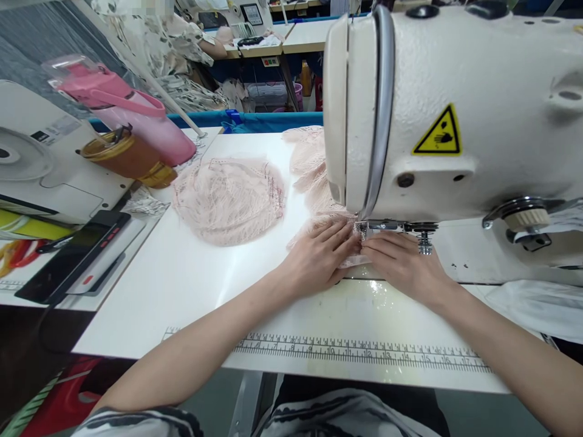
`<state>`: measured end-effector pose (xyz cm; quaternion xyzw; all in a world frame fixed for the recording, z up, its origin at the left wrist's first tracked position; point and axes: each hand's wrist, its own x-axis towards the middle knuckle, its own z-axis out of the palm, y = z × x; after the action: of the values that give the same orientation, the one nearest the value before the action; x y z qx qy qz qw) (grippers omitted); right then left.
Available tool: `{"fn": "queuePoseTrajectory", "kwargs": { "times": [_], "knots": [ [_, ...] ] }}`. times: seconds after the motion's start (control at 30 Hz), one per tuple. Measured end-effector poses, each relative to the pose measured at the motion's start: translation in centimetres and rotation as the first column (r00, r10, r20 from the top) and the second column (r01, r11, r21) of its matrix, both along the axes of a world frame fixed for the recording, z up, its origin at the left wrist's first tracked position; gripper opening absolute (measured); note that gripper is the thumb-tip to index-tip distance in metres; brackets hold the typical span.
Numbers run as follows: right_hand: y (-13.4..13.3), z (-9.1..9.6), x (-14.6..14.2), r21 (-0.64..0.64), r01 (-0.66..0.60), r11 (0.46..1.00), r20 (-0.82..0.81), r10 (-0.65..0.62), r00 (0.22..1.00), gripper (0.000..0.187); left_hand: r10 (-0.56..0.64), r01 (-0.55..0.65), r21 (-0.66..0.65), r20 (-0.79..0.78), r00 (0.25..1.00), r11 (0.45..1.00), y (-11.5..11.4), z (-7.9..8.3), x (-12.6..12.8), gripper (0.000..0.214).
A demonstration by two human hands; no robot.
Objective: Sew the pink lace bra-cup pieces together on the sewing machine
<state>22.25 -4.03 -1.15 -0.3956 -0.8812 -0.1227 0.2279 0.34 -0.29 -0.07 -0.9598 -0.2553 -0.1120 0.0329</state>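
Pale pink lace fabric [312, 164] lies bunched under the needle end of a white sewing machine [455, 79] and runs back behind its head. Flat on that lace, just left of the presser foot [362, 229], rests my left hand [321, 252], fingers stretched toward the needle. My right hand [403, 261] is on the other side of the foot, its fingers laid together along the lace edge, the tips partly hidden by the machine. Left of my hands, a separate pink lace piece [230, 200] with dark red stitching sits on the white table [191, 285].
A printed ruler [355, 352] runs along the table's front edge. At left are a pink bottle [136, 115], a brown cup [122, 155], a black phone [75, 255] and red-handled scissors [22, 252]. White cloth [542, 306] lies at right. Another person [159, 48] sits beyond.
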Motion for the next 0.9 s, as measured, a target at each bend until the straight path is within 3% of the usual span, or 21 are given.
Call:
{"fn": "queuePoseTrajectory", "kwargs": {
  "times": [0.23, 0.5, 0.67, 0.9],
  "knots": [
    [0.2, 0.2, 0.3, -0.018, 0.024, 1.0, 0.019, -0.023, 1.0, 0.027, 0.042, -0.042, 0.023, -0.036, 0.998, 0.999, -0.3, 0.0, 0.2, 0.046],
    [-0.1, 0.9, 0.1, 0.118, 0.132, 0.984, 0.06, -0.14, 0.988, 0.022, 0.046, -0.042, 0.065, -0.057, 0.997, 0.997, -0.4, -0.1, 0.5, 0.046],
    [0.2, 0.9, 0.2, 0.111, 0.108, 0.988, 0.042, -0.114, 0.993, 0.02, 0.06, -0.057, 0.095, -0.033, 0.998, 0.994, -0.4, -0.2, 0.6, 0.046],
    [0.2, 1.0, 0.3, 0.154, 0.072, 0.985, 0.1, -0.088, 0.991, 0.02, -0.145, 0.138, 0.155, 0.036, 0.989, 0.978, -0.4, -0.1, 0.1, 0.035]
  ]
}}
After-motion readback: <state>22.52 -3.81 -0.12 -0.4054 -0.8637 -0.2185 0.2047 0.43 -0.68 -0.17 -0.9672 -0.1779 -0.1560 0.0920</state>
